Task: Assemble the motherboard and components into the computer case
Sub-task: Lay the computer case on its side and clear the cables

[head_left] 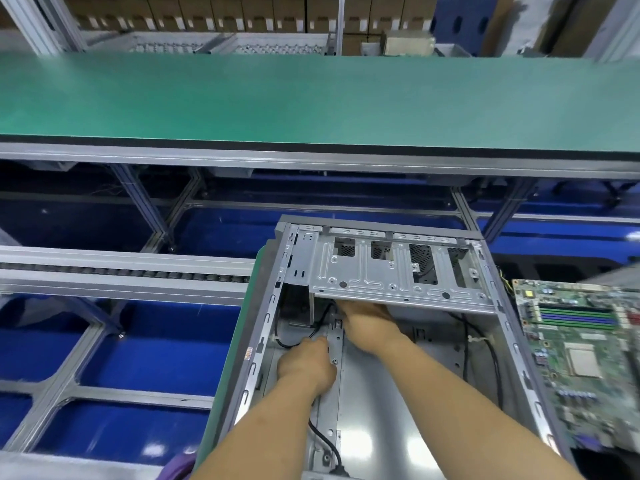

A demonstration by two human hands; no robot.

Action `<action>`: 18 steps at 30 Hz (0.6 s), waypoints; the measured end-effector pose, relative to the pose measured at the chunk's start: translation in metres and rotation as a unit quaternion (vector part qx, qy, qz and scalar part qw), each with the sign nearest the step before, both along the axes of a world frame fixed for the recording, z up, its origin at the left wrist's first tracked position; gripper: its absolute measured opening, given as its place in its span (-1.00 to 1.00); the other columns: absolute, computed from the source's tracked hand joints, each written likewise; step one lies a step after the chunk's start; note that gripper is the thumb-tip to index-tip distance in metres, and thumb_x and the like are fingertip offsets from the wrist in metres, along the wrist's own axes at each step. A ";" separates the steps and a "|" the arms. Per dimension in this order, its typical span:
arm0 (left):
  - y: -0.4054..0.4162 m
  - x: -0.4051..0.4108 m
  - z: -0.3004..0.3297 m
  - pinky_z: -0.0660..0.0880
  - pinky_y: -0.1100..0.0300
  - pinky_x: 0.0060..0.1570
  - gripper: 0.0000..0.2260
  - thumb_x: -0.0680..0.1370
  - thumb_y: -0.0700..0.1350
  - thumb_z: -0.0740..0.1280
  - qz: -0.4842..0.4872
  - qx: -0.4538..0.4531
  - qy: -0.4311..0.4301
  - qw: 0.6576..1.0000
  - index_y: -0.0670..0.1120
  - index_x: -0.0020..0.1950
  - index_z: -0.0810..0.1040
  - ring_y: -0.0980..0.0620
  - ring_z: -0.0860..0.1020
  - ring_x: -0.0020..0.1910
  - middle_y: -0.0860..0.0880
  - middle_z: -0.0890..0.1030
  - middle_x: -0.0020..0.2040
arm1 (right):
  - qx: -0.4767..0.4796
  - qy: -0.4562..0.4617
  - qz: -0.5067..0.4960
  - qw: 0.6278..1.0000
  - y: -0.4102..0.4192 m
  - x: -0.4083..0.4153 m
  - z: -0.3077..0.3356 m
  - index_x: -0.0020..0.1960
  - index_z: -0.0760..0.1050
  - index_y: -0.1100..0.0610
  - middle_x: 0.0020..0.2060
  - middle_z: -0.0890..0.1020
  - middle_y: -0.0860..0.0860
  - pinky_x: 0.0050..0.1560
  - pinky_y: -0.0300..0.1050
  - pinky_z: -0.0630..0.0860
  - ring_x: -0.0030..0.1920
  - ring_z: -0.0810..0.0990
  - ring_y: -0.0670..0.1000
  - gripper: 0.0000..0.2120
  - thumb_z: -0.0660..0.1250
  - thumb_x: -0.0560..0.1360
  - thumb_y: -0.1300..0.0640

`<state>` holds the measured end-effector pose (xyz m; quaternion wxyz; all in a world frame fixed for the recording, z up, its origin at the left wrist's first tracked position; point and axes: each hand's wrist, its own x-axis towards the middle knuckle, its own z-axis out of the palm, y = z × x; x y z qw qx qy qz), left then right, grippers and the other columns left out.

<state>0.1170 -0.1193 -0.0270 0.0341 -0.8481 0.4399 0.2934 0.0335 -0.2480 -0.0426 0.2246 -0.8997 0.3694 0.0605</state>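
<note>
We see two bare forearms rising from the bottom edge of the frame, no sleeves, gloves, watch or rings on them. Our left hand (306, 363) and right hand (369, 323) are uncovered too, the fingertips hidden.

Bare grey sheet-metal computer case (401, 271), matt green belt (311, 98), green circuit-board motherboard (581, 358), brushed aluminium frame (121, 268)

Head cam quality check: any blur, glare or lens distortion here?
Head view: wide-angle bowing on the green conveyor; motion blur on the motherboard and frame edges; soft glare streaks on the case floor; both hands sit in shadow under the drive bracket.
</note>
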 end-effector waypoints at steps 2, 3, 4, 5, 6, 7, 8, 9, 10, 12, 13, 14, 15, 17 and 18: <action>0.001 0.000 0.002 0.50 0.09 0.03 -0.70 0.58 -0.05 0.19 0.008 -0.005 0.000 1.000 0.00 0.31 0.39 -0.09 0.53 0.17 -0.05 0.48 0.26 | -0.009 0.018 0.048 0.999 0.008 -0.012 0.009 0.60 0.18 -0.05 0.54 0.31 0.05 0.46 0.02 0.33 0.49 0.32 0.19 -0.37 0.15 0.57 0.26; 0.001 0.000 0.004 0.50 0.08 0.05 -0.72 0.58 -0.05 0.19 0.011 -0.011 0.000 1.000 0.00 0.29 0.40 -0.08 0.53 0.16 -0.04 0.50 0.25 | 0.004 0.025 0.057 0.998 0.015 -0.017 0.016 0.63 0.12 -0.04 0.60 0.20 0.03 0.53 0.00 0.23 0.57 0.20 0.16 -0.35 0.15 0.59 0.26; 0.002 0.000 0.005 0.51 0.07 0.07 -0.75 0.59 -0.04 0.21 0.013 -0.018 0.001 1.000 0.00 0.27 0.40 -0.08 0.54 0.16 -0.04 0.51 0.24 | 0.021 0.027 0.062 0.997 0.021 -0.023 0.023 0.64 0.11 -0.03 0.63 0.13 0.04 0.56 0.00 0.19 0.60 0.13 0.15 -0.36 0.14 0.61 0.25; 0.002 0.000 0.007 0.51 0.08 0.08 -0.76 0.59 -0.01 0.23 0.016 -0.026 0.003 1.000 0.01 0.25 0.41 -0.07 0.55 0.15 -0.03 0.53 0.23 | 0.036 0.025 0.067 0.997 0.028 -0.028 0.032 0.63 0.15 0.00 0.62 0.15 0.09 0.55 0.02 0.21 0.59 0.15 0.17 -0.41 0.15 0.63 0.22; 0.003 0.000 0.010 0.51 0.08 0.09 -0.75 0.59 0.02 0.26 0.020 -0.034 0.007 0.999 0.02 0.24 0.41 -0.06 0.56 0.15 -0.01 0.55 0.22 | 0.043 0.017 0.073 0.996 0.034 -0.035 0.041 0.61 0.23 0.05 0.58 0.26 0.14 0.51 0.03 0.27 0.55 0.25 0.19 -0.46 0.15 0.64 0.20; 0.004 0.000 0.013 0.51 0.09 0.10 -0.73 0.58 0.04 0.29 0.024 -0.038 0.010 0.999 0.03 0.25 0.43 -0.06 0.56 0.15 -0.01 0.55 0.22 | 0.045 0.006 0.077 0.996 0.041 -0.042 0.050 0.55 0.34 0.09 0.49 0.40 0.15 0.46 0.01 0.32 0.48 0.36 0.18 -0.53 0.17 0.64 0.18; 0.006 0.000 0.015 0.51 0.09 0.10 -0.73 0.57 0.03 0.30 0.028 -0.038 0.009 0.999 0.04 0.25 0.45 -0.06 0.57 0.15 -0.01 0.56 0.22 | 0.045 -0.011 0.075 0.996 0.048 -0.050 0.059 0.49 0.44 0.10 0.40 0.53 0.12 0.40 -0.04 0.37 0.41 0.45 0.15 -0.58 0.17 0.64 0.16; 0.007 0.000 0.015 0.51 0.09 0.09 -0.74 0.57 -0.01 0.30 0.032 -0.034 0.000 0.999 0.04 0.25 0.46 -0.07 0.56 0.16 -0.02 0.57 0.22 | 0.043 -0.032 0.064 0.996 0.054 -0.058 0.067 0.43 0.51 0.10 0.31 0.61 0.08 0.33 -0.12 0.41 0.32 0.51 0.11 -0.62 0.17 0.64 0.15; 0.010 0.001 0.016 0.50 0.09 0.08 -0.74 0.57 -0.07 0.28 0.040 -0.022 -0.021 0.999 0.02 0.26 0.47 -0.08 0.56 0.17 -0.04 0.57 0.23 | 0.039 -0.053 0.048 0.997 0.059 -0.066 0.075 0.37 0.56 0.09 0.21 0.67 0.05 0.22 -0.21 0.42 0.21 0.57 0.05 -0.65 0.17 0.65 0.14; 0.017 0.003 0.019 0.49 0.06 0.08 -0.70 0.57 -0.16 0.25 0.055 0.012 -0.072 0.996 0.00 0.31 0.46 -0.09 0.54 0.22 -0.06 0.55 0.25 | 0.025 -0.073 0.021 0.997 0.067 -0.085 0.086 0.29 0.61 0.10 -0.02 0.71 0.02 -0.09 -0.30 0.39 -0.18 0.58 -0.13 -0.68 0.17 0.64 0.14; 0.020 0.003 0.021 0.50 0.05 0.09 -0.68 0.57 -0.16 0.28 0.054 0.020 -0.089 0.994 -0.02 0.33 0.45 -0.09 0.54 0.23 -0.06 0.55 0.26 | 0.015 -0.069 0.014 0.997 0.069 -0.095 0.090 0.26 0.61 0.10 -0.10 0.69 0.00 -0.23 -0.31 0.37 -0.35 0.48 -0.21 -0.69 0.16 0.64 0.14; 0.022 0.004 0.023 0.51 0.05 0.10 -0.66 0.56 -0.14 0.32 0.047 0.023 -0.099 0.994 -0.03 0.33 0.45 -0.09 0.54 0.24 -0.06 0.55 0.26 | 0.004 -0.055 0.008 0.998 0.071 -0.105 0.092 0.22 0.61 0.12 -0.11 0.69 0.02 -0.30 -0.25 0.37 -0.42 0.41 -0.19 -0.69 0.14 0.63 0.14; 0.022 0.004 0.026 0.51 0.05 0.11 -0.65 0.55 -0.12 0.35 0.038 0.023 -0.103 0.994 -0.04 0.33 0.45 -0.09 0.54 0.24 -0.06 0.55 0.26 | -0.005 -0.037 0.002 0.999 0.071 -0.114 0.093 0.20 0.60 0.15 -0.10 0.70 0.06 -0.31 -0.18 0.40 -0.42 0.40 -0.15 -0.69 0.12 0.63 0.13; 0.022 0.002 0.031 0.50 0.04 0.14 -0.66 0.56 -0.17 0.31 0.016 0.030 -0.120 0.992 -0.06 0.34 0.44 -0.10 0.51 0.27 -0.08 0.53 0.28 | -0.002 -0.014 -0.019 1.000 0.071 -0.133 0.092 0.18 0.57 0.21 -0.05 0.70 0.13 -0.13 -0.03 0.55 -0.26 0.56 0.04 -0.69 0.10 0.62 0.14; 0.022 0.002 0.032 0.50 0.03 0.16 -0.66 0.56 -0.22 0.26 0.002 0.035 -0.128 0.991 -0.08 0.35 0.43 -0.11 0.50 0.28 -0.09 0.52 0.30 | 0.007 -0.009 -0.031 0.999 0.070 -0.142 0.089 0.18 0.56 0.23 0.00 0.69 0.16 -0.02 0.02 0.59 -0.12 0.63 0.13 -0.69 0.11 0.62 0.16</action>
